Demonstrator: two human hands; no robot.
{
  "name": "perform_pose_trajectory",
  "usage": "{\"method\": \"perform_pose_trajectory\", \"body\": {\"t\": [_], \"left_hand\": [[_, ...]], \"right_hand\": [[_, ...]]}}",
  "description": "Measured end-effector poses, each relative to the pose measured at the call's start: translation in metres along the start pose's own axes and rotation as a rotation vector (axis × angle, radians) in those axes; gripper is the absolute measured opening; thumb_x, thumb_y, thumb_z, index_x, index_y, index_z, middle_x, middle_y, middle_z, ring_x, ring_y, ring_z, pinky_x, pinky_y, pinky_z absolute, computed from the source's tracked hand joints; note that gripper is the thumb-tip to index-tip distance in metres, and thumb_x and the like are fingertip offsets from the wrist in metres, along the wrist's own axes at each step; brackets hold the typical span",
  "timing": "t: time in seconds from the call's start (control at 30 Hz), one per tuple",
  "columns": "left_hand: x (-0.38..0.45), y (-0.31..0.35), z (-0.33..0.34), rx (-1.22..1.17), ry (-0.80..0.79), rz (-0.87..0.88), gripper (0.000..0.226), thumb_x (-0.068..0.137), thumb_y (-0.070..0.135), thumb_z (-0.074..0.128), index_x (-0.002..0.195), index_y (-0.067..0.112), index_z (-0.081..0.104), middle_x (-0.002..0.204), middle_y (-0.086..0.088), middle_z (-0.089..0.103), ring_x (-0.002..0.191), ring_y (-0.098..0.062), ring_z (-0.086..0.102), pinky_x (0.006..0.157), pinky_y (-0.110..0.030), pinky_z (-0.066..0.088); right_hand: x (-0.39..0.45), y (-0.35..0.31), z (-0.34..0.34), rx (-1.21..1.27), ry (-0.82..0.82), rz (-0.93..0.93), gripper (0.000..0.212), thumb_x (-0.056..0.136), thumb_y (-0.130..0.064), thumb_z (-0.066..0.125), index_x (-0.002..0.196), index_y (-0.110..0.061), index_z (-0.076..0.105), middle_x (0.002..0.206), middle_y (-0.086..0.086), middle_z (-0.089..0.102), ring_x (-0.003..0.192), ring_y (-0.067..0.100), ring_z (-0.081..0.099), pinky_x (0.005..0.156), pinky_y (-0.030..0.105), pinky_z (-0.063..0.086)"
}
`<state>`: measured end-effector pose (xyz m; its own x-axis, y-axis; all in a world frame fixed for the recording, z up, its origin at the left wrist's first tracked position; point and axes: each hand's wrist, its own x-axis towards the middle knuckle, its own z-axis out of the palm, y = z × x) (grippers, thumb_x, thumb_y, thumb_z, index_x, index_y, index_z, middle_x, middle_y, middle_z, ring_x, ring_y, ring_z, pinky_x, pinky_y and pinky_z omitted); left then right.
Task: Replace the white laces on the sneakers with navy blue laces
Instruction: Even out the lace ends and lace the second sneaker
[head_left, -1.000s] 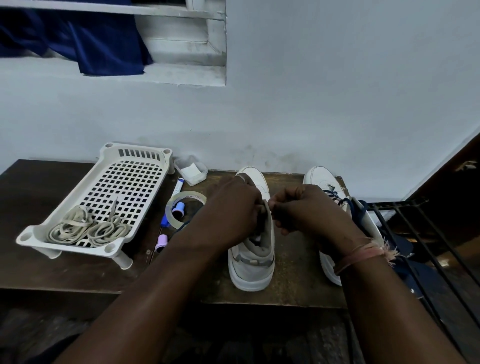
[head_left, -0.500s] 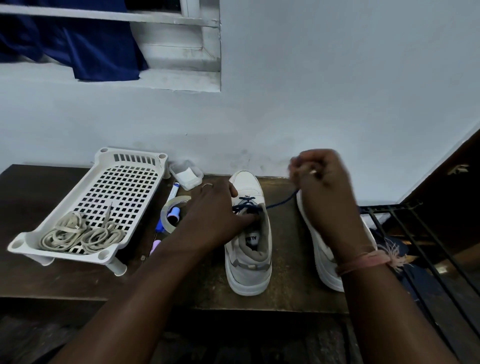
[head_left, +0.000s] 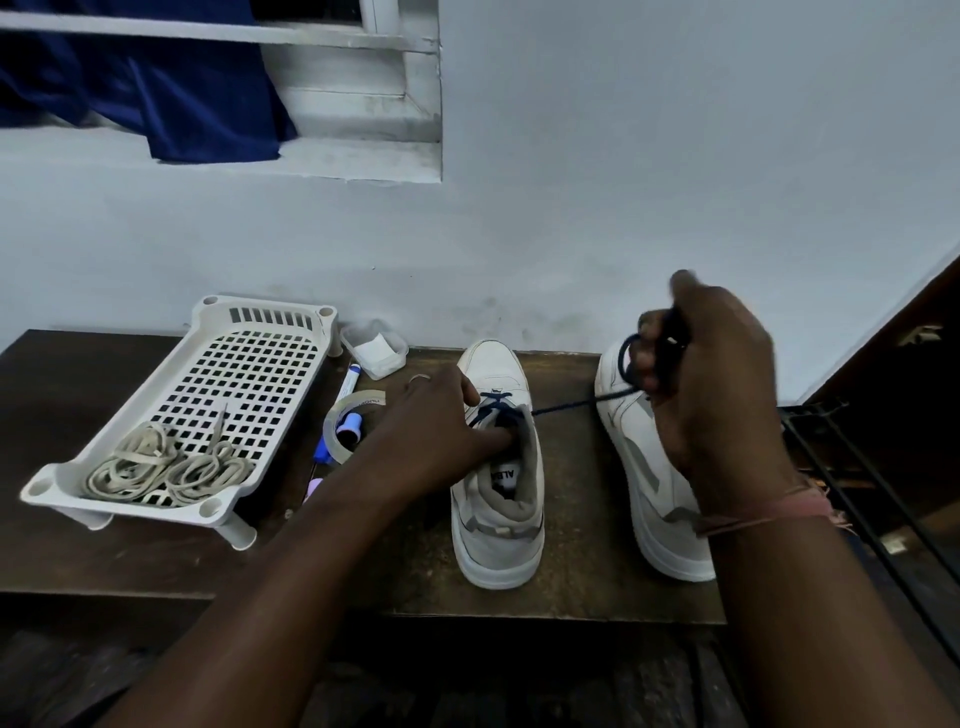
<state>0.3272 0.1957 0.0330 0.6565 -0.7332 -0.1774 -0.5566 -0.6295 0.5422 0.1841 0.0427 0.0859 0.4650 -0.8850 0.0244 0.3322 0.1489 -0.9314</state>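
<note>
1. Currently, two white sneakers stand on the dark wooden table, toes toward the wall. The left sneaker sits near the middle of the table; the right sneaker stands beside it, apart, close to the table's right edge.
2. The left hand rests on the left sneaker at its opening. The fingers are curled over the tongue area, with one fingertip reaching inside the collar, so they hold the shoe steady. A ring shows on one finger.
3. A navy lace crosses the upper eyelets of the left sneaker and runs taut to the right, over the gap between the shoes, up to the right hand.
4. The right hand is raised above the toe of the right sneaker. Its fingers are curled tightly round the lace, and a loop of lace shows beside the fingers. A pink thread band circles the right wrist.
5. A white plastic basket stands on the left part of the table. The removed white laces lie bundled in its near end.
6. Between basket and left sneaker lie a roll of clear tape, a marker and a small clear box near the wall.
7. A blue cloth hangs at the window sill above.
</note>
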Motion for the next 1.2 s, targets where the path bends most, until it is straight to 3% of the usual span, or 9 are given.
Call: {"method": "perform_pose_trajectory", "body": {"t": [0.13, 0.2, 0.3, 0.5, 0.7, 0.77, 0.9, 1.03, 1.2], "left_hand": [[0.000, 0.001, 0.000, -0.036, -0.001, 0.001, 0.066, 0.048, 0.081, 0.050, 0.097, 0.038, 0.050, 0.106, 0.009, 0.059, 0.101, -0.018, 0.056, 0.086, -0.041, 0.050], [0.000, 0.000, 0.000, -0.057, 0.002, 0.005, 0.059, 0.053, 0.079, 0.055, 0.095, 0.037, 0.050, 0.105, 0.008, 0.061, 0.098, -0.016, 0.058, 0.082, -0.040, 0.051], [0.000, -0.001, 0.000, -0.097, -0.022, 0.002, 0.043, 0.075, 0.063, 0.072, 0.096, 0.030, 0.052, 0.095, 0.008, 0.065, 0.089, -0.010, 0.061, 0.071, -0.032, 0.049], [0.002, 0.001, 0.001, -0.107, -0.136, 0.006, 0.038, 0.094, 0.054, 0.060, 0.087, 0.016, 0.063, 0.074, -0.003, 0.068, 0.068, -0.014, 0.062, 0.064, -0.035, 0.047], [0.009, -0.005, 0.005, -0.134, -0.190, -0.009, 0.043, 0.099, 0.051, 0.055, 0.086, 0.012, 0.067, 0.069, -0.002, 0.065, 0.060, -0.012, 0.057, 0.058, -0.029, 0.042], [0.010, -0.005, 0.004, -0.154, -0.214, 0.000, 0.048, 0.099, 0.055, 0.054, 0.084, 0.011, 0.065, 0.068, -0.001, 0.063, 0.060, -0.012, 0.056, 0.060, -0.030, 0.041], [0.007, -0.007, -0.008, -0.240, -0.230, -0.006, 0.060, 0.094, 0.070, 0.050, 0.078, 0.013, 0.059, 0.060, 0.004, 0.053, 0.056, -0.012, 0.048, 0.060, -0.031, 0.038], [0.012, -0.015, -0.015, -0.383, -0.137, -0.027, 0.039, 0.095, 0.056, 0.061, 0.073, 0.024, 0.057, 0.060, 0.010, 0.057, 0.062, -0.013, 0.050, 0.066, -0.031, 0.040], [0.015, -0.013, -0.009, -0.390, -0.127, -0.049, 0.041, 0.096, 0.053, 0.062, 0.067, 0.025, 0.055, 0.060, 0.007, 0.054, 0.057, -0.012, 0.047, 0.064, -0.030, 0.037]], "right_hand": [[-0.004, 0.032, -0.003, -0.879, -0.236, 0.087, 0.013, 0.094, -0.036, 0.064, 0.099, -0.027, 0.056, 0.084, -0.002, 0.067, 0.071, 0.018, 0.063, 0.070, 0.041, 0.056], [-0.008, 0.041, 0.002, -1.065, -0.425, 0.181, 0.015, 0.097, -0.040, 0.060, 0.097, -0.026, 0.066, 0.085, -0.006, 0.067, 0.077, 0.020, 0.062, 0.080, 0.040, 0.054], [-0.009, 0.043, 0.004, -1.030, -0.488, 0.285, 0.042, 0.098, -0.043, 0.061, 0.072, -0.010, 0.067, 0.048, -0.005, 0.050, 0.049, 0.017, 0.044, 0.060, 0.033, 0.038], [-0.009, 0.042, 0.003, -0.859, -0.437, 0.427, 0.040, 0.096, -0.040, 0.064, 0.065, -0.016, 0.059, 0.063, 0.009, 0.049, 0.048, 0.018, 0.038, 0.052, 0.031, 0.032], [-0.007, 0.032, 0.000, -1.158, -0.274, 0.263, 0.029, 0.098, -0.026, 0.055, 0.077, -0.009, 0.065, 0.076, 0.008, 0.058, 0.077, 0.026, 0.055, 0.071, 0.029, 0.040], [-0.011, 0.034, 0.003, -1.209, -0.273, 0.218, 0.033, 0.100, -0.030, 0.056, 0.081, -0.006, 0.066, 0.076, 0.011, 0.060, 0.075, 0.026, 0.057, 0.065, 0.029, 0.039], [-0.011, 0.035, 0.003, -1.130, -0.403, 0.270, 0.035, 0.098, -0.035, 0.064, 0.073, -0.011, 0.065, 0.069, 0.005, 0.064, 0.058, 0.017, 0.053, 0.062, 0.028, 0.040], [-0.008, 0.033, -0.002, -1.156, -0.570, 0.263, 0.025, 0.099, -0.033, 0.063, 0.078, -0.022, 0.067, 0.071, -0.005, 0.063, 0.056, 0.007, 0.049, 0.059, 0.024, 0.037], [-0.010, 0.040, 0.001, -1.068, -0.584, 0.266, 0.042, 0.100, -0.048, 0.056, 0.072, -0.018, 0.061, 0.065, 0.001, 0.058, 0.050, 0.012, 0.045, 0.059, 0.028, 0.036]]}}
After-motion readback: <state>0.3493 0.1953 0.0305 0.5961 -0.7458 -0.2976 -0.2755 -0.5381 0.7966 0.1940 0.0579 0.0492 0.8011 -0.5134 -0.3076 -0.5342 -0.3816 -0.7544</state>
